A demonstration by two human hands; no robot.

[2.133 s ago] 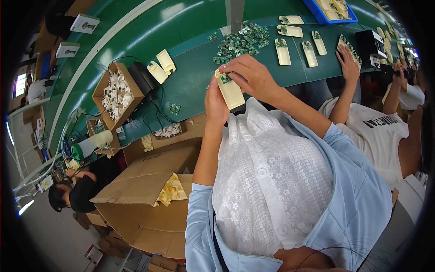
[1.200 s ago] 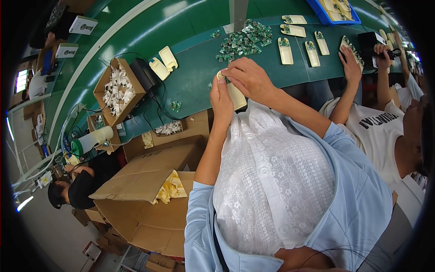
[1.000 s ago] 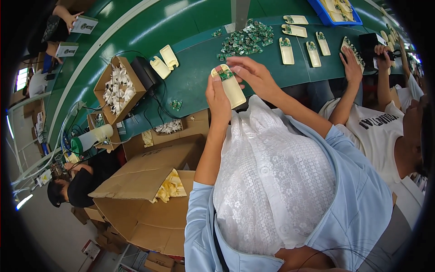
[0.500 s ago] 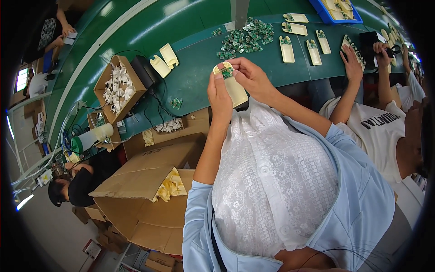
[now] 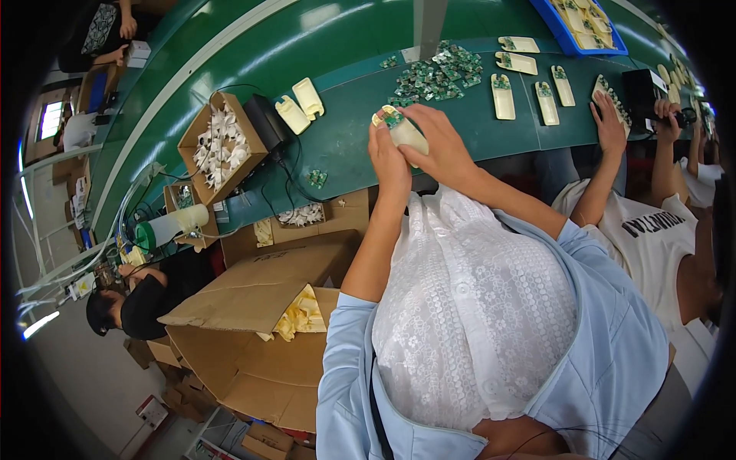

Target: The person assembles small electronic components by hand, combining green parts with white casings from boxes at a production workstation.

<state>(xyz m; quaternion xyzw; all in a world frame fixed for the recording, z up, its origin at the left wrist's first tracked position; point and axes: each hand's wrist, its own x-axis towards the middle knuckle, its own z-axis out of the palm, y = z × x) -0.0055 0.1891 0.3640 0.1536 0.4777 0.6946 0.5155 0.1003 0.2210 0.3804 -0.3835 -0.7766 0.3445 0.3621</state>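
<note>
Between my two hands, over the near edge of the bench, is a cream plastic housing with a small green circuit board at its far end. My left hand grips its left side, thumb up along the edge. My right hand wraps its right side, with the fingers over the far end. Beyond them lies a pile of loose green circuit boards. To the left, two cream housings lie side by side. Several housings with boards lie to the right.
A carton of white parts stands on the left beside a black box; cables run nearby. A large open cardboard box is at my left. A blue tray sits far right. A co-worker's hand rests near more boards.
My right hand has slid down along the housing and now wraps its side. The whole scene has shifted slightly right in view.
</note>
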